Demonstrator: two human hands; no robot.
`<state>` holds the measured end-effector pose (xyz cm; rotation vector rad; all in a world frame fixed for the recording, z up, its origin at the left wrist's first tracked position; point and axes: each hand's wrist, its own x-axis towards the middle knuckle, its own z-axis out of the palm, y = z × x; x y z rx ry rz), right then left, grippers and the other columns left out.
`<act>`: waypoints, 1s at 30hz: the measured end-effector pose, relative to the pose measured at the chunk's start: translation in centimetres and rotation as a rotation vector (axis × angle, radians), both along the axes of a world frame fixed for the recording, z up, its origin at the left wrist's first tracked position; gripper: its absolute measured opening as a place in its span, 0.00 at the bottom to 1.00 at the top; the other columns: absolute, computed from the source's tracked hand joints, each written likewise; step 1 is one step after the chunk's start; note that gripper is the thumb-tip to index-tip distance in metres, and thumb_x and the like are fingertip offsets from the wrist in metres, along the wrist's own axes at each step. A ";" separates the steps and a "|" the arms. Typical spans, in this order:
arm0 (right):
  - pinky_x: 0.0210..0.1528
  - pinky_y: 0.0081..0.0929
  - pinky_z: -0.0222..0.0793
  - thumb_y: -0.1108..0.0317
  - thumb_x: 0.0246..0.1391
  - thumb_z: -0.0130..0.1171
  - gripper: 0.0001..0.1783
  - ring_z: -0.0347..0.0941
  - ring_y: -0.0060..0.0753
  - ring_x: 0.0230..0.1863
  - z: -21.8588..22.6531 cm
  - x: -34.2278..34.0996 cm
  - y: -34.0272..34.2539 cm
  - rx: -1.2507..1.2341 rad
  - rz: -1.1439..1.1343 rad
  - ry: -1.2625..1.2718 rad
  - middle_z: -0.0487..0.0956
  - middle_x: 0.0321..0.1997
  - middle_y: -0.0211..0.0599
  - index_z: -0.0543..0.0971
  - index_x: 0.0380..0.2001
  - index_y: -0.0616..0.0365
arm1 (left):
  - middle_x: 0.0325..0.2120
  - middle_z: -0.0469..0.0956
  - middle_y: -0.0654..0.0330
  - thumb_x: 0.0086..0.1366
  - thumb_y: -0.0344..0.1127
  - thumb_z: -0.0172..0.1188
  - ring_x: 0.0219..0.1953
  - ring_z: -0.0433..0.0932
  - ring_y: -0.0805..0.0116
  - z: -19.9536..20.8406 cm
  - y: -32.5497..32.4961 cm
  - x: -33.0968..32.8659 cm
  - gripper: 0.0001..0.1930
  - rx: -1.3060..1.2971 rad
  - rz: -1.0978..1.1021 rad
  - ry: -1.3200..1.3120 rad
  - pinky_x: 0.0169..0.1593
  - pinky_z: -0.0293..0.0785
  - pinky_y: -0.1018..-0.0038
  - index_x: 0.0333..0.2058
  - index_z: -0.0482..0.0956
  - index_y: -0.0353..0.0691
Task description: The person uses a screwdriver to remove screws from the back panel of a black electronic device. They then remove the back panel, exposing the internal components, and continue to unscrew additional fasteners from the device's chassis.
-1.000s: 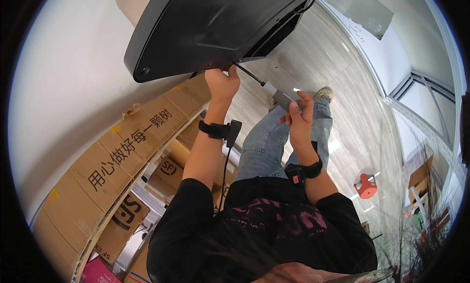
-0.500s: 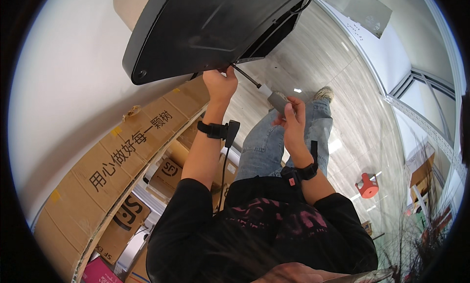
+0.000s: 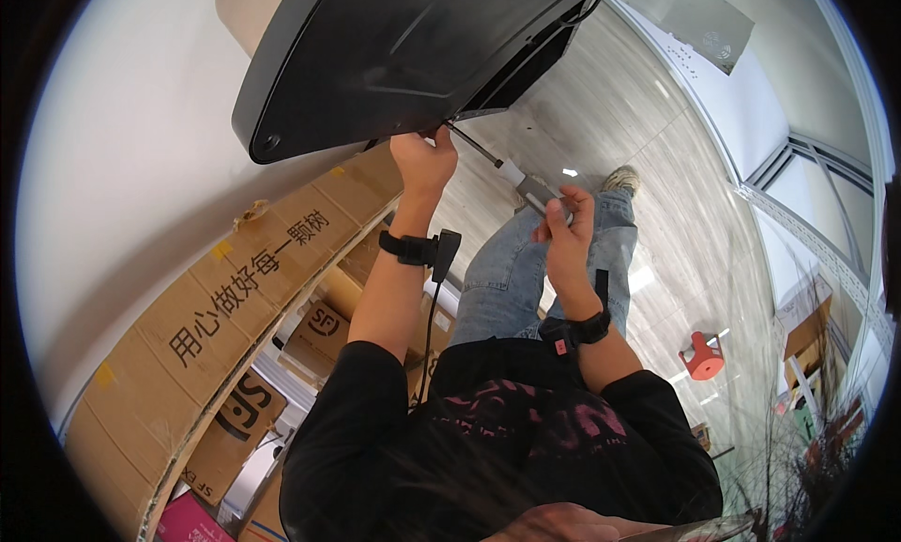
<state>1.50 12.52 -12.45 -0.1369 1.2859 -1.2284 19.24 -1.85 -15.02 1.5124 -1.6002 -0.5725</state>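
Note:
A screwdriver (image 3: 483, 150) with a long dark shaft and a grey and white handle slants from the lower edge of a large black panel (image 3: 347, 73) down to the right. My right hand (image 3: 571, 232) has its fingers closed round the handle's end. At the shaft's tip, my left hand (image 3: 424, 162) pinches against the panel's edge; what lies between its fingertips, if anything, is hidden. The tip itself is partly covered by those fingers.
To the left a long cardboard sheet (image 3: 239, 284) leans in front of several cartons, one brown carton (image 3: 319, 335) among them. A red object with a round face (image 3: 704, 359) stands on the pale floor (image 3: 657, 251) to the right. A dark cable (image 3: 429, 335) hangs from my left wrist.
The screwdriver's handle has turned about its length, showing a lighter strip. My right hand has shifted slightly to the right with its fingers moved; the left stays nearly still.

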 end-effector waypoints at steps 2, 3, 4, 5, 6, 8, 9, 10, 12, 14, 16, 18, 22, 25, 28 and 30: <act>0.28 0.23 0.70 0.62 0.62 0.49 0.17 0.69 0.22 0.27 -0.5 -0.2 0.3 0.044 0.057 -0.008 0.70 0.34 0.34 0.63 0.51 0.55 | 0.27 0.76 0.54 0.44 0.16 0.57 0.25 0.77 0.66 -0.3 0.1 0.0 0.15 0.001 0.009 0.044 0.29 0.72 0.77 0.34 0.72 0.29; 0.28 0.22 0.70 0.62 0.62 0.49 0.17 0.69 0.21 0.26 -0.6 -0.1 0.3 0.020 0.058 0.018 0.70 0.34 0.34 0.63 0.51 0.55 | 0.27 0.76 0.54 0.44 0.16 0.57 0.25 0.77 0.66 -0.2 0.0 0.0 0.15 0.009 0.009 0.035 0.30 0.72 0.77 0.34 0.72 0.29; 0.27 0.22 0.69 0.63 0.62 0.49 0.17 0.68 0.21 0.25 -0.7 0.0 0.3 -0.003 0.059 0.045 0.70 0.33 0.35 0.63 0.52 0.55 | 0.27 0.76 0.54 0.44 0.16 0.57 0.25 0.77 0.66 -0.1 0.0 -0.1 0.14 0.018 0.008 0.027 0.30 0.72 0.77 0.34 0.73 0.29; 0.26 0.21 0.69 0.62 0.62 0.49 0.18 0.68 0.20 0.24 -0.8 0.4 0.2 -0.061 0.008 0.114 0.70 0.32 0.34 0.63 0.52 0.55 | 0.26 0.76 0.54 0.44 0.16 0.56 0.25 0.77 0.66 -0.1 0.0 -0.1 0.14 0.026 0.008 0.018 0.30 0.72 0.77 0.34 0.73 0.29; 0.25 0.21 0.68 0.62 0.62 0.49 0.18 0.67 0.19 0.23 -0.3 1.0 -0.1 -0.118 -0.042 0.184 0.71 0.31 0.34 0.63 0.52 0.55 | 0.26 0.76 0.54 0.44 0.16 0.56 0.25 0.77 0.66 0.0 0.0 -0.1 0.14 0.023 0.002 0.024 0.30 0.72 0.77 0.33 0.73 0.29; 0.24 0.20 0.67 0.61 0.62 0.49 0.18 0.67 0.18 0.22 0.2 1.1 -0.3 -0.125 -0.032 0.235 0.71 0.30 0.34 0.63 0.52 0.55 | 0.26 0.76 0.54 0.44 0.16 0.56 0.25 0.77 0.66 0.0 0.0 -0.2 0.13 0.015 -0.009 0.036 0.30 0.72 0.77 0.33 0.73 0.29; 0.24 0.20 0.67 0.61 0.62 0.49 0.19 0.68 0.19 0.23 0.3 0.4 -0.1 -0.076 0.030 0.217 0.71 0.30 0.34 0.62 0.52 0.55 | 0.26 0.76 0.54 0.44 0.16 0.56 0.25 0.77 0.66 0.0 0.0 -0.1 0.13 0.018 -0.001 0.038 0.30 0.72 0.77 0.33 0.73 0.29; 0.25 0.20 0.67 0.61 0.62 0.49 0.19 0.68 0.19 0.23 0.3 -0.2 0.1 -0.027 0.092 0.198 0.71 0.31 0.34 0.62 0.53 0.55 | 0.26 0.76 0.54 0.44 0.16 0.57 0.25 0.77 0.66 0.0 0.1 -0.1 0.13 0.020 0.008 0.041 0.30 0.72 0.77 0.33 0.73 0.29; 0.24 0.19 0.66 0.61 0.61 0.50 0.20 0.68 0.19 0.23 -0.2 -1.0 0.2 0.016 0.154 0.027 0.72 0.31 0.35 0.62 0.53 0.55 | 0.29 0.76 0.53 0.46 0.16 0.57 0.29 0.78 0.67 0.0 0.2 -0.1 0.13 0.056 0.015 0.056 0.33 0.72 0.77 0.34 0.72 0.28; 0.24 0.18 0.65 0.61 0.61 0.50 0.20 0.68 0.19 0.23 -0.5 -0.5 0.1 -0.032 0.101 0.033 0.72 0.31 0.35 0.61 0.53 0.54 | 0.34 0.77 0.52 0.50 0.15 0.57 0.37 0.78 0.67 0.3 0.3 -0.1 0.14 0.124 0.013 0.081 0.40 0.72 0.77 0.38 0.71 0.26; 0.23 0.17 0.64 0.61 0.62 0.49 0.20 0.67 0.19 0.22 -0.2 0.8 -0.1 -0.120 -0.005 0.157 0.73 0.31 0.36 0.61 0.53 0.54 | 0.35 0.77 0.52 0.50 0.15 0.57 0.38 0.78 0.67 0.7 0.4 -0.2 0.14 0.167 0.008 0.008 0.41 0.72 0.77 0.38 0.71 0.26; 0.23 0.17 0.64 0.60 0.62 0.49 0.21 0.67 0.19 0.22 -0.3 0.5 0.2 -0.087 0.022 0.157 0.72 0.31 0.35 0.60 0.54 0.54 | 0.32 0.77 0.53 0.48 0.15 0.57 0.33 0.78 0.66 0.5 0.3 -0.1 0.14 0.132 0.008 -0.010 0.38 0.72 0.76 0.37 0.71 0.27; 0.24 0.18 0.64 0.60 0.62 0.49 0.22 0.67 0.20 0.23 -0.9 -1.4 0.7 -0.004 0.219 -0.071 0.72 0.30 0.35 0.59 0.55 0.54 | 0.25 0.76 0.54 0.44 0.16 0.57 0.24 0.77 0.65 -0.7 0.1 0.3 0.14 0.020 0.008 0.041 0.30 0.72 0.76 0.33 0.72 0.29; 0.23 0.18 0.63 0.60 0.61 0.50 0.21 0.66 0.20 0.21 -1.2 0.8 0.4 -0.169 0.027 0.206 0.72 0.28 0.35 0.60 0.54 0.54 | 0.25 0.76 0.54 0.44 0.16 0.57 0.24 0.78 0.65 -0.3 0.0 -0.1 0.14 0.013 0.006 0.025 0.30 0.72 0.76 0.33 0.73 0.29; 0.23 0.18 0.63 0.60 0.61 0.51 0.22 0.67 0.20 0.22 -0.9 0.1 0.5 -0.024 0.061 0.159 0.72 0.33 0.36 0.60 0.54 0.54 | 0.26 0.76 0.54 0.44 0.16 0.57 0.24 0.78 0.65 -0.2 0.0 -0.2 0.14 0.007 0.019 0.036 0.30 0.73 0.76 0.33 0.73 0.29; 0.23 0.18 0.64 0.61 0.61 0.51 0.20 0.67 0.20 0.22 -1.1 -0.9 0.6 -0.013 0.131 0.029 0.72 0.34 0.37 0.61 0.53 0.55 | 0.25 0.77 0.54 0.44 0.16 0.57 0.25 0.78 0.65 -0.1 0.0 -0.2 0.13 0.005 0.020 0.045 0.30 0.73 0.76 0.33 0.73 0.29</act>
